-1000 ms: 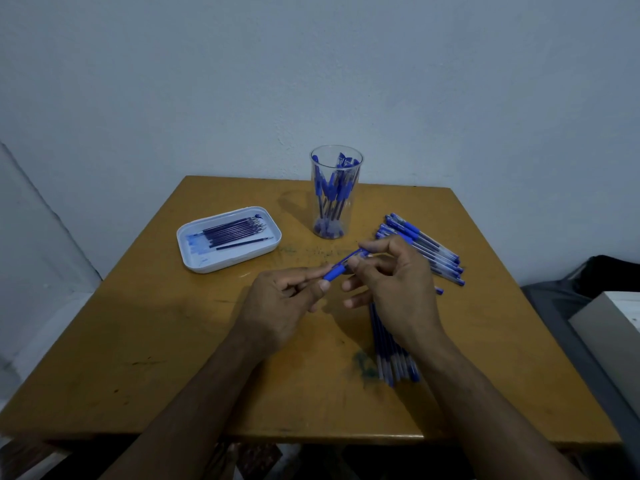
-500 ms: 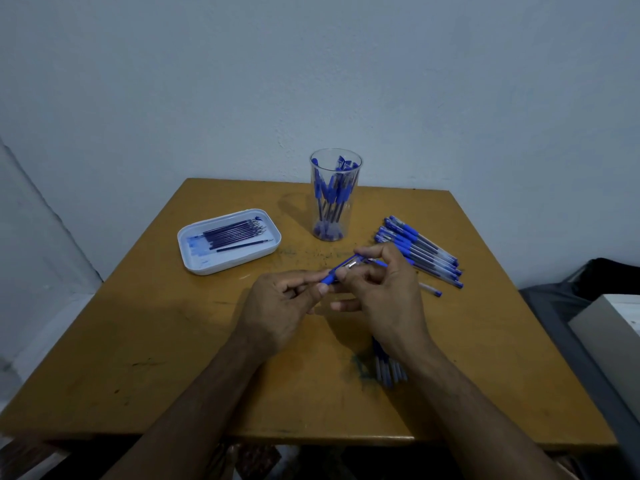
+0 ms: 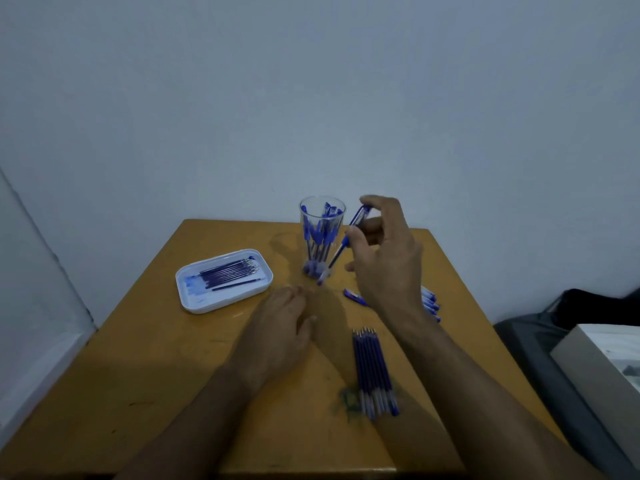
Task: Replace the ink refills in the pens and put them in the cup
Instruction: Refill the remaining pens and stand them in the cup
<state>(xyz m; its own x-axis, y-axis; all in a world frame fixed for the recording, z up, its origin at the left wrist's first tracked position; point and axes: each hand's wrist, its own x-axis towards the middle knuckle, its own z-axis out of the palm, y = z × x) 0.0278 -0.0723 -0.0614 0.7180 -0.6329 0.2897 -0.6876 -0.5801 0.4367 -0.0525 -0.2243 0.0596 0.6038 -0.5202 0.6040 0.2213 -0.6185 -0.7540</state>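
Clear cup (image 3: 322,216) of blue pens (image 3: 320,233) (upright, crowded)

Dim, bluish light is falling evenly; soft shadows are lying under the hands (image 3: 384,258), which are blurring slightly.

The loose pens (image 3: 430,301) at three o'clock of the table (image 3: 145,358) are largely hidden behind the right hand (image 3: 384,258), whose fingers are blurred. The table's near edge and both forearms are cut off at six o'clock. The box (image 3: 602,368) is clipped at four o'clock
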